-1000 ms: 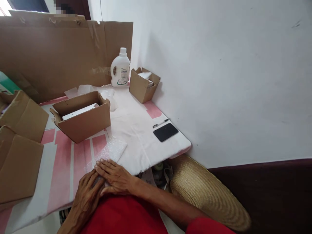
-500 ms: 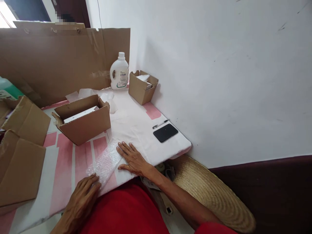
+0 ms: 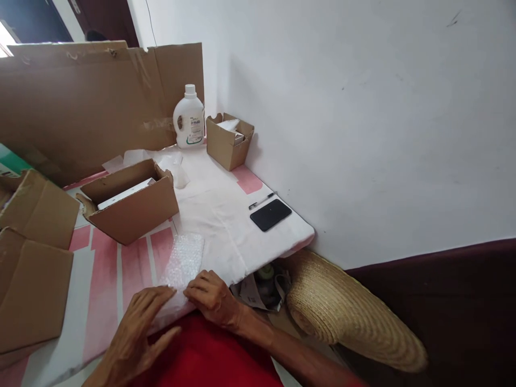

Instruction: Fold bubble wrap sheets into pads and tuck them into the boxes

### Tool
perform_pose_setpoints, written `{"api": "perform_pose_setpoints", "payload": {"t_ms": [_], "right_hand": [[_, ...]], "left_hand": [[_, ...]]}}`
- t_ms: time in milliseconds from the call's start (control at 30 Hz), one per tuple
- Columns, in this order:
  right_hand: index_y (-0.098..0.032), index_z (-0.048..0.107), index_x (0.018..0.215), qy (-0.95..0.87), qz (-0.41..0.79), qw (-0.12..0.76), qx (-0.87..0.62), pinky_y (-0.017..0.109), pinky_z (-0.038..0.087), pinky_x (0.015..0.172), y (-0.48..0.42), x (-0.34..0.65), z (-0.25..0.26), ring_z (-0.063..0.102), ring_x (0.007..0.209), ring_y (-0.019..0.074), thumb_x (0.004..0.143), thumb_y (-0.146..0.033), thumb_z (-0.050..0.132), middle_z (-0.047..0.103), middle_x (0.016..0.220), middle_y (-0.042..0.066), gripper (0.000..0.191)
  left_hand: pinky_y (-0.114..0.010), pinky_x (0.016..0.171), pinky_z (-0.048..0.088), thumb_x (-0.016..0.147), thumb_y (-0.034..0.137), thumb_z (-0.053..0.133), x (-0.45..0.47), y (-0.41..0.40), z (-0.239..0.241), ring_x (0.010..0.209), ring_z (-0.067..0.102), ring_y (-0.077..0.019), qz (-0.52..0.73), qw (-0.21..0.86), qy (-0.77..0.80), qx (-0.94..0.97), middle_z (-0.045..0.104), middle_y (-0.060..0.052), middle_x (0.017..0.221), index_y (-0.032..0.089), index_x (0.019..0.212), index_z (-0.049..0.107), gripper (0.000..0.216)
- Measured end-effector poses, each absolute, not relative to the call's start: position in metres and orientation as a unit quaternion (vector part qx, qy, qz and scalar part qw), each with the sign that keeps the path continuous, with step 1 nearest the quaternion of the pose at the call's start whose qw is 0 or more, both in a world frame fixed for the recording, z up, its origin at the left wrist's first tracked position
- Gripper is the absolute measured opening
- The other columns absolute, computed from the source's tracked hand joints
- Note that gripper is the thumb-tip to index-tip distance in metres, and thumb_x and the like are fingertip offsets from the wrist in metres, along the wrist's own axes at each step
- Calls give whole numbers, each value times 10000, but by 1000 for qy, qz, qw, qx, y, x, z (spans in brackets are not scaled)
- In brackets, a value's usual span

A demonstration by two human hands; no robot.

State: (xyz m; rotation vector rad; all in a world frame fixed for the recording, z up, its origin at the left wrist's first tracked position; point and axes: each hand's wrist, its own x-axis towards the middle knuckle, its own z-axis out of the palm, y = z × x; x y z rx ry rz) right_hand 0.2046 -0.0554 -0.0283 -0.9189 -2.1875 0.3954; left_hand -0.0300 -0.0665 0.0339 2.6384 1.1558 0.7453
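A clear piece of bubble wrap (image 3: 186, 259) lies flat at the front of the cloth-covered table. On its near left corner rest the fingertips of my left hand (image 3: 139, 322), which is open, its thumb held apart. My right hand (image 3: 213, 298) has its fingers curled together on the near right edge of the wrap, pinching it. The fingertips of that hand are partly hidden. Beyond the wrap stands an open cardboard box (image 3: 135, 217) with a flat white box (image 3: 126, 194) inside.
Larger cardboard boxes (image 3: 30, 295) stand at the left. A black phone (image 3: 271, 215) and a pen (image 3: 261, 201) lie near the right edge. Farther back are a white jug (image 3: 190, 121) and a small carton (image 3: 228, 145). A straw hat (image 3: 346, 312) sits below the table, by the wall.
My right hand has drawn back toward me from the wrap's far right side, and its fingers have curled. The left hand's thumb has spread. The wrap's far end has turned a little.
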Motion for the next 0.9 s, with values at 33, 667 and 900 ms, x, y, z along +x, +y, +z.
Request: {"api": "perform_pose_setpoints", "payload": {"t_ms": [33,667,900], "right_hand": [[-221,691,1040,-828,184,383,-365,364,492,806,-56,207,-30,612,901,221,997,-206,541,737,929,54,157],[-219,648,890,-636,242,440,-587,388,511,829,-51,202,-29,580,938,243,944,-145,598,643,924,55,104],[-224,617,976,-657,180,390,-620,469,530,857,-57,201,-34,557,970,286,913,-104,602,614,997,83,137]], "left_hand": [[-339,886,591,799,480,766,-33,-65,33,1094,697,-243,241,125,410,871,714,-99,1253,265,1404,528,684],[-254,630,545,855,590,602,-5,-40,-22,662,676,-159,335,281,625,647,724,-2,756,207,1037,713,438],[-324,784,565,929,411,604,1,-46,-22,838,697,-192,352,83,570,738,729,-71,997,189,1299,585,432]]}}
